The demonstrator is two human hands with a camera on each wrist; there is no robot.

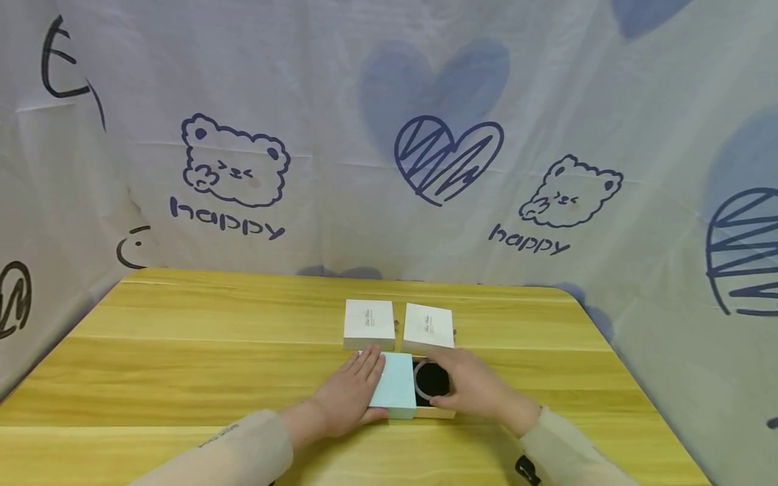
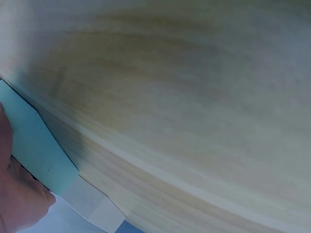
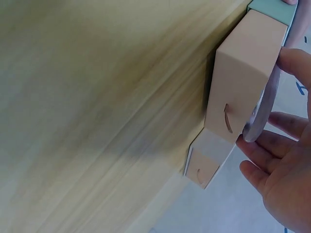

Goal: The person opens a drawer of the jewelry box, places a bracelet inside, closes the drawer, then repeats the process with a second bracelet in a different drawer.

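Observation:
A light blue drawer-style jewelry box (image 1: 394, 381) lies on the table, its tan drawer (image 1: 435, 413) pulled partly out to the right. My left hand (image 1: 348, 395) holds the blue sleeve, fingers across its top and thumb along the near side. In the left wrist view that hand (image 2: 22, 196) overlaps the blue sleeve (image 2: 41, 145). Inside the drawer's black lining (image 1: 433, 379) is a pale round bangle (image 1: 417, 382). My right hand (image 1: 477, 386) pinches it between thumb and fingers. Seen from the right wrist, the bangle (image 3: 265, 108) stands tilted at the drawer's top edge.
Two white boxes (image 1: 369, 322) (image 1: 428, 325) with printed lids sit side by side just behind the blue box, each with a small pull loop on the right. Behind the wooden table (image 1: 213, 378) hangs a white cloth (image 1: 340, 223) printed with bears and hearts.

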